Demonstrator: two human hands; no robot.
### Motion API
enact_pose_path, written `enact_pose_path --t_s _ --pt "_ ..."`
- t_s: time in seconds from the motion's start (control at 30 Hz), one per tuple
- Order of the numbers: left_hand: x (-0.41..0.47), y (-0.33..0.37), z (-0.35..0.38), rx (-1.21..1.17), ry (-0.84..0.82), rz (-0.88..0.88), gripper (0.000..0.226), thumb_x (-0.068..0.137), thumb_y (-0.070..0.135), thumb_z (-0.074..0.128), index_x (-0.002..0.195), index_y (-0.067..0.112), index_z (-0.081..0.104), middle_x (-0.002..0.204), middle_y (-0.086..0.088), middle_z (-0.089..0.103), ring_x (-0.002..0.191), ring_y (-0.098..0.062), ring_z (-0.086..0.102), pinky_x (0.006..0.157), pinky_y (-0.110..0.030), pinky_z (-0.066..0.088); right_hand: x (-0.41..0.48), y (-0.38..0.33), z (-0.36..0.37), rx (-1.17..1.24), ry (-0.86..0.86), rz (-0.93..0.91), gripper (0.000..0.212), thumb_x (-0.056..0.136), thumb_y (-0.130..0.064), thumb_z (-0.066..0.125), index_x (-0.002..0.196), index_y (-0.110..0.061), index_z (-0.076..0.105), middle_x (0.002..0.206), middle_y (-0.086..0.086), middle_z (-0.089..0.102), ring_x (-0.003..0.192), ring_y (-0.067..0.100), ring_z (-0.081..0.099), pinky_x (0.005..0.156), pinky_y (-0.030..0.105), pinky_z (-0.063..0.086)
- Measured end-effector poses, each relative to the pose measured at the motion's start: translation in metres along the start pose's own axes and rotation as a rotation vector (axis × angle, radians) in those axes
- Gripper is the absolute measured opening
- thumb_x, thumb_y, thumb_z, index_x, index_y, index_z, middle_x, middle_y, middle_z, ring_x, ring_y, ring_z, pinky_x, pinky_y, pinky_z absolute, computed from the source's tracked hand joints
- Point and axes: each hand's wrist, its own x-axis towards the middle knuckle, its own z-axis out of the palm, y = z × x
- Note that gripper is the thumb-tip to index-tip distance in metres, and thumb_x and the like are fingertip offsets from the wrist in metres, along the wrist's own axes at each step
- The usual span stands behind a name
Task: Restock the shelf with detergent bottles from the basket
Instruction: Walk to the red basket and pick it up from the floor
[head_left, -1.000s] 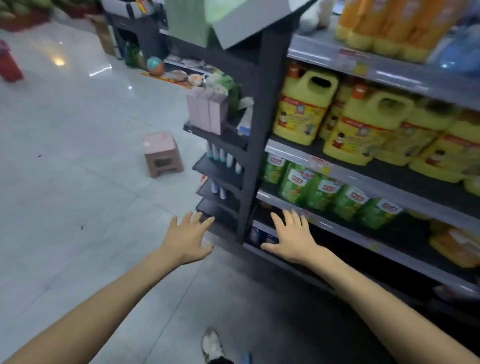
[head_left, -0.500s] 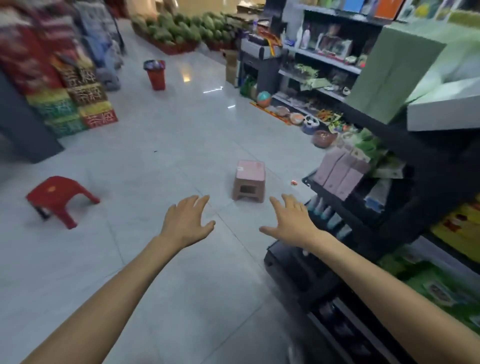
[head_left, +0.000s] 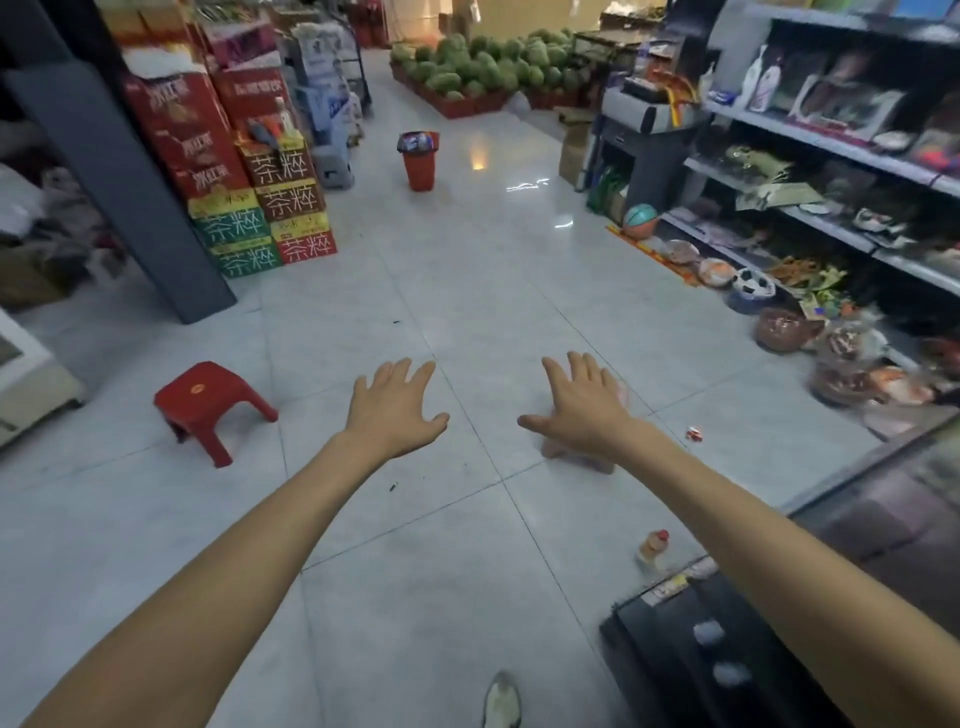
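A pale grey tiled floor (head_left: 467, 291) fills most of the view and runs away down a shop aisle. Along the right side stands a long grey metal shelving rack (head_left: 831, 145) loaded with toys, balls and packaged goods. A dark shelf unit (head_left: 675, 639) cuts into the lower right corner. On the left, red and green printed cardboard cartons (head_left: 260, 208) are stacked against a dark pillar, and a heap of green watermelons (head_left: 483, 67) lies at the far end of the aisle.

Both bare forearms reach forward over the floor. The left hand (head_left: 392, 408) is spread, palm down, and holds nothing. The right hand (head_left: 579, 410) is likewise spread, palm down and empty.

A red plastic stool (head_left: 208, 400) stands left of the left hand. A pink plastic stool (head_left: 553, 449) is mostly hidden behind the right hand.

The red plastic basket (head_left: 420, 166) stands upright on the floor far down the aisle, well apart from both hands. It is tall, tapers toward its base and has a dark rim. Blue and white items fill its top, too small to tell what they are.

A small yellowish bottle with a red cap (head_left: 653, 548) stands on the floor just beside the dark shelf unit. A pale shoe tip (head_left: 501, 701) shows at the bottom edge.
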Motion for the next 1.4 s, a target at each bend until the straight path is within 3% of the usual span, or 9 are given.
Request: enact_pose_path --t_s 0.33,0.5,0.67,0.93,1.4 --pt "0.156 -0.088 -0.038 0.071 -0.020 -0.110 0.086 0.093 0.070 0.047 0.164 0.032 0.017 0.171 -0.008 0.019 0.157 -0.030 0.018 0.123 -0.055 0.023 0.212 -0.020 -0.049 -0.044 0.007 -0.171 0.098 0.089 -0.071 0.052 0.160 -0.019 0.010 0.165 0.020 0.010 0.154 0.040 0.003 0.124 0.054 0.008" --pt "0.236 -0.142 -0.024 0.071 -0.045 -0.138 0.087 0.093 0.077 0.037 0.164 0.032 0.016 0.170 -0.009 0.023 0.156 -0.029 0.023 0.123 -0.056 0.024 0.316 -0.016 -0.051 -0.104 -0.002 -0.167 0.096 0.089 -0.069 0.054 0.159 -0.019 0.011 0.164 0.021 0.011 0.153 0.041 0.004 0.123 0.055 0.010" --pt "0.346 -0.183 -0.016 0.073 -0.036 -0.144 0.086 0.095 0.075 0.040 0.165 0.031 0.016 0.171 -0.008 0.020 0.157 -0.030 0.020 0.124 -0.057 0.021 0.428 -0.023 -0.053 -0.148 -0.041 -0.163 0.097 0.089 -0.068 0.055 0.159 -0.018 0.011 0.163 0.021 0.013 0.152 0.042 0.005 0.122 0.056 0.011" --pt "0.543 -0.203 -0.033 0.036 -0.074 -0.086 0.088 0.095 0.072 0.041 0.165 0.028 0.011 0.172 -0.009 0.013 0.159 -0.031 0.012 0.125 -0.060 0.014 0.600 -0.040 -0.089 -0.139 -0.033 -0.137 0.094 0.091 -0.066 0.053 0.160 -0.020 0.010 0.165 0.020 0.009 0.154 0.040 0.001 0.124 0.055 0.008" --pt "0.890 -0.202 -0.059 0.042 -0.058 -0.024 0.090 0.093 0.076 0.041 0.166 0.034 0.008 0.174 -0.006 0.010 0.160 -0.030 0.009 0.126 -0.059 0.012 0.920 0.065 -0.146 -0.080 0.018 -0.041 0.107 0.084 -0.087 0.032 0.162 -0.022 -0.002 0.167 0.017 -0.013 0.154 0.038 -0.016 0.125 0.055 0.000"
